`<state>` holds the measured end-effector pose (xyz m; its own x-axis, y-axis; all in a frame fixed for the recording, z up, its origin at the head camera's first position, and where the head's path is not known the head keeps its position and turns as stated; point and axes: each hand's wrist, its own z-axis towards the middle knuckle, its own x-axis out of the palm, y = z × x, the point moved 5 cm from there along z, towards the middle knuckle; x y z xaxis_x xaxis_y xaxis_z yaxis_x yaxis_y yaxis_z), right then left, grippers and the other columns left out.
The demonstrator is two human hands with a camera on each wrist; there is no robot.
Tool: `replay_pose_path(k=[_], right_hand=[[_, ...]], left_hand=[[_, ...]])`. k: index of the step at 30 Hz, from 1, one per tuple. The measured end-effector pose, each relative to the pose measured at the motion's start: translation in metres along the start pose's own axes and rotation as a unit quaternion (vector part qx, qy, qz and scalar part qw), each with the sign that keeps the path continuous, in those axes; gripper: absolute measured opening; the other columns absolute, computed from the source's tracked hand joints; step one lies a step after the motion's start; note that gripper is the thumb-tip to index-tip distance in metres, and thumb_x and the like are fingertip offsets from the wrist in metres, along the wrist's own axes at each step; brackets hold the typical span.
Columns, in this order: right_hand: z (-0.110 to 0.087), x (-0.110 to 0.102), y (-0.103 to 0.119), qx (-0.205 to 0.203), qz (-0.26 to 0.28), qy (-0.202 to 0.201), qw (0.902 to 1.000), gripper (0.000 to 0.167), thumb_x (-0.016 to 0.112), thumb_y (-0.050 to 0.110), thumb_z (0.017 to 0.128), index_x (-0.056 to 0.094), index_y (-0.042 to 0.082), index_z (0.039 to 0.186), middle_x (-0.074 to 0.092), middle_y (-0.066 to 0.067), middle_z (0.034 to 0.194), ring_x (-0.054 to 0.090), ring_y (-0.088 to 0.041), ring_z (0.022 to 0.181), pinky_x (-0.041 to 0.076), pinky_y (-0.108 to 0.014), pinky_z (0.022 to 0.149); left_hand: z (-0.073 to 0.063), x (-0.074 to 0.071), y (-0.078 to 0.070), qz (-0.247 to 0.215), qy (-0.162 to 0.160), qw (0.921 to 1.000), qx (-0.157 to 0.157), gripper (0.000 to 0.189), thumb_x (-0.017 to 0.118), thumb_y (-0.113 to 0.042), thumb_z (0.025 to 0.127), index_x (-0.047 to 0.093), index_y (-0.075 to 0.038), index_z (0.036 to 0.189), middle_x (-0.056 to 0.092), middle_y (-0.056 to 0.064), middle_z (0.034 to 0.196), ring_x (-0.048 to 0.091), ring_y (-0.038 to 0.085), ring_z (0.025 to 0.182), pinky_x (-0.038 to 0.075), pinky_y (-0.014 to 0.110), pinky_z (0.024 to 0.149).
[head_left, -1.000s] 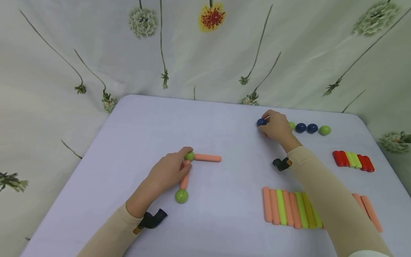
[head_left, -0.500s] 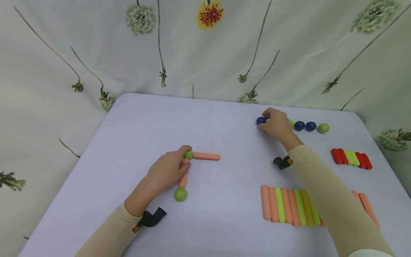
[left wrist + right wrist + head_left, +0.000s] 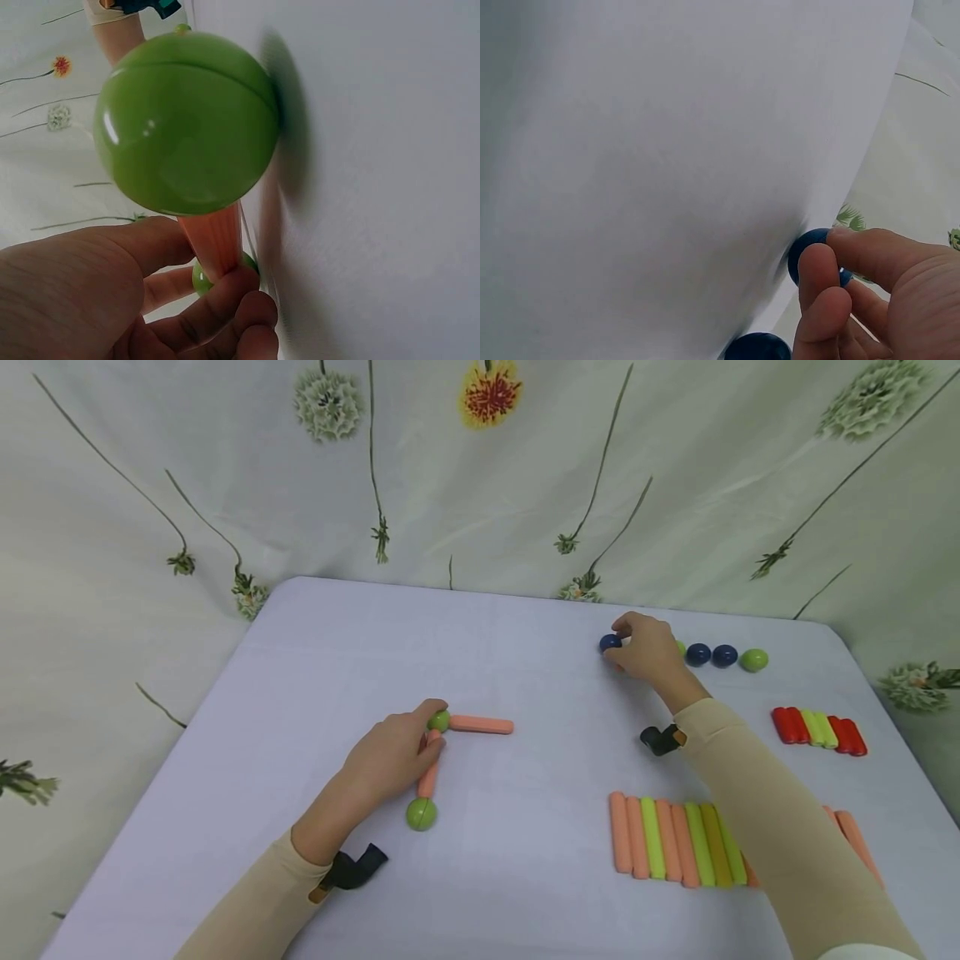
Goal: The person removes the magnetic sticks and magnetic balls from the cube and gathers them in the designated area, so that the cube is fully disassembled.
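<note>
My left hand (image 3: 386, 760) grips an upright-lying orange stick (image 3: 427, 781) with thumb and fingers around it. A green ball (image 3: 421, 814) sits at the stick's near end, large in the left wrist view. At its far end another green ball (image 3: 438, 720) lies under my fingertips, and a second orange stick (image 3: 482, 724) extends rightward from that ball. Toward the back of the table my right hand (image 3: 648, 652) pinches a blue ball (image 3: 610, 643) between thumb and fingers. The right wrist view shows another blue ball (image 3: 757, 347) close to those fingers.
Right of that hand, blue balls (image 3: 698, 654) and green balls (image 3: 753, 660) stand in a row. Short red and yellow-green sticks (image 3: 819, 728) lie nearer. Longer orange, green and yellow sticks (image 3: 671, 843) lie side by side, partly hidden by the right sleeve. Flowered cloth (image 3: 495, 493) hangs behind.
The whole head view has shifted slightly. Both hands keep their places, the left on the orange stick and the right at the blue ball.
</note>
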<state>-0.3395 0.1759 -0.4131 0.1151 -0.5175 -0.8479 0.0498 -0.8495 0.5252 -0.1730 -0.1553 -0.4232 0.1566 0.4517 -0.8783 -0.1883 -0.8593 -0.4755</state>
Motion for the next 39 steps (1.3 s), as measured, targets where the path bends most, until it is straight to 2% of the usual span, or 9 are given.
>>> replay_pose_path(k=[12,27,33,39], right_hand=[[0.0,0.002,-0.003,0.004,-0.021,-0.001,0.9998,0.048,0.069,0.018,0.088,0.053,0.004,0.13,0.057,-0.017,0.131,0.059,-0.029,0.096,0.05,-0.043,0.081],[-0.005,-0.001,-0.003,-0.003,-0.043,0.004,0.9991,0.049,0.069,0.019,0.088,0.052,0.004,0.133,0.055,-0.017,0.133,0.058,-0.032,0.104,0.048,-0.047,0.086],[-0.016,-0.007,0.011,-0.009,-0.075,-0.005,0.9971,0.052,0.068,0.018,0.09,0.05,0.004,0.136,0.052,-0.018,0.136,0.052,-0.037,0.115,0.045,-0.051,0.093],[-0.029,-0.012,0.03,-0.04,-0.088,-0.026,0.9949,0.05,0.068,0.016,0.088,0.052,0.004,0.134,0.054,-0.016,0.135,0.054,-0.036,0.113,0.046,-0.051,0.091]], left_hand=[[0.0,0.002,0.001,0.003,0.001,1.0,-0.002,0.046,0.062,-0.017,0.094,0.048,-0.013,0.138,0.045,-0.001,0.056,0.04,0.012,0.046,0.031,0.026,0.044],[0.0,0.002,0.0,0.002,0.003,1.0,-0.003,0.046,0.062,-0.018,0.094,0.048,-0.013,0.137,0.045,-0.002,0.055,0.04,0.012,0.045,0.031,0.026,0.044],[0.0,0.002,-0.001,0.004,0.003,1.0,-0.002,0.045,0.061,-0.018,0.094,0.048,-0.013,0.137,0.045,-0.002,0.055,0.04,0.011,0.045,0.03,0.026,0.044],[0.0,0.001,0.0,0.004,0.002,1.0,-0.006,0.046,0.061,-0.018,0.094,0.048,-0.012,0.138,0.045,-0.002,0.056,0.041,0.012,0.045,0.031,0.026,0.044]])
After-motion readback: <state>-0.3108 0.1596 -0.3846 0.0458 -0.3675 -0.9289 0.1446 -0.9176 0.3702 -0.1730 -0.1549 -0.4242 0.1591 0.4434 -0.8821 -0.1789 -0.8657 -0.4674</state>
